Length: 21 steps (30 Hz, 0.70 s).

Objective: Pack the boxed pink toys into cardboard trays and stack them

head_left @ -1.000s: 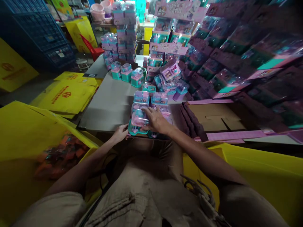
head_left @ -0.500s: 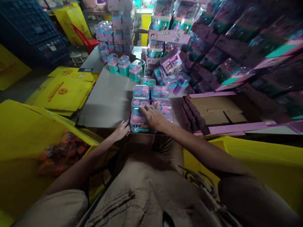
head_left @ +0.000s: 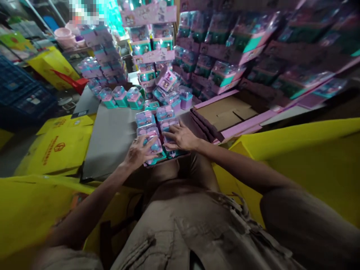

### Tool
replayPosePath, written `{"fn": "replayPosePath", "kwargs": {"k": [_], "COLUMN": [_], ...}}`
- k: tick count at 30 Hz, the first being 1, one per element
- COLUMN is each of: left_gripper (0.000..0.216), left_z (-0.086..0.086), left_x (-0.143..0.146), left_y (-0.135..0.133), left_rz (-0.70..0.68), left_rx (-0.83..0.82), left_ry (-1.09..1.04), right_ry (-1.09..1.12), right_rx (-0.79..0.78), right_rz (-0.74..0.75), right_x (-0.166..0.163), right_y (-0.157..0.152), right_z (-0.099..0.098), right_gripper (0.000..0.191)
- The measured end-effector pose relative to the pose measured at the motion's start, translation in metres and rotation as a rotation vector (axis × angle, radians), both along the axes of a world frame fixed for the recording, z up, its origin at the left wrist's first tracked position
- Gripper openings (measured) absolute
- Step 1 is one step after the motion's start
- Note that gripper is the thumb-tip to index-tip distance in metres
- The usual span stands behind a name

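Several small toy cases with clear lids and pink and teal insides point(head_left: 145, 118) sit in two rows in a shallow tray point(head_left: 157, 163) at the table's front edge. My left hand point(head_left: 138, 153) lies with its fingers spread over the lid of the front left case. Across the tray, my right hand point(head_left: 182, 138) rests on the front right cases, fingers apart. Both hands touch the lids, and they partly hide the front cases. A ring shows on a left finger.
Three teal cases point(head_left: 120, 97) stand on the grey table point(head_left: 104, 138). Behind the tray is a loose pile of cases point(head_left: 168, 95). Stacked full trays point(head_left: 222, 75) rise at the right, beside an open cardboard tray point(head_left: 222, 112). Yellow bins point(head_left: 303, 165) flank me.
My left hand has moved from the tray's left side onto the front left case. The right hand has shifted from the left front case to the right row. The view has turned right.
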<state>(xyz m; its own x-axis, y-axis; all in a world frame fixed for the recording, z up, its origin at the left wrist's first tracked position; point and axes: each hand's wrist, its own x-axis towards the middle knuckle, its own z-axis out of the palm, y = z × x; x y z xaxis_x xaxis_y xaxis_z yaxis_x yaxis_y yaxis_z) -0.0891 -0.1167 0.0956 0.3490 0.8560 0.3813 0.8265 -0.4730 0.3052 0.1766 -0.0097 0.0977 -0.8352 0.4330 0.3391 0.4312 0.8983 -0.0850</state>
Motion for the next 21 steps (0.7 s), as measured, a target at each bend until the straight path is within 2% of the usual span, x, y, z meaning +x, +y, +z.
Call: {"fn": "replayPosePath", "kwargs": {"k": [3, 7, 11, 15, 17, 19, 21], "left_gripper": [0.064, 0.053, 0.059, 0.068, 0.076, 0.079, 0.078], "left_z": [-0.005, -0.008, -0.013, -0.010, -0.008, -0.007, -0.007], "left_x": [-0.006, -0.008, 0.003, 0.003, -0.005, -0.015, -0.022], "left_y": [0.009, 0.013, 0.014, 0.004, 0.005, 0.018, 0.040], "left_rz": [-0.041, -0.084, -0.046, -0.019, 0.058, 0.234, 0.435], "left_rx": [-0.005, -0.007, -0.002, -0.018, 0.019, 0.059, -0.010], "left_ry": [-0.003, 0.102, 0.124, 0.078, -0.096, -0.344, -0.572], "right_ry": [0.018, 0.026, 0.067, 0.178, 0.365, 0.595, 0.696], "right_rx": [0.009, -0.054, -0.092, -0.127, -0.217, -0.345, -0.477], "right_rz": [0.000, -0.008, -0.002, 0.038, -0.030, -0.173, -0.294], "right_x": [0.006, 0.007, -0.002, 0.000, 0.007, 0.012, 0.012], "right_y": [0.007, 0.014, 0.009, 0.004, 0.012, 0.030, 0.050], "right_z": [-0.003, -0.004, -0.009, -0.009, -0.006, -0.004, -0.002], "right_gripper": [0.063, 0.063, 0.066, 0.071, 0.073, 0.073, 0.074]}}
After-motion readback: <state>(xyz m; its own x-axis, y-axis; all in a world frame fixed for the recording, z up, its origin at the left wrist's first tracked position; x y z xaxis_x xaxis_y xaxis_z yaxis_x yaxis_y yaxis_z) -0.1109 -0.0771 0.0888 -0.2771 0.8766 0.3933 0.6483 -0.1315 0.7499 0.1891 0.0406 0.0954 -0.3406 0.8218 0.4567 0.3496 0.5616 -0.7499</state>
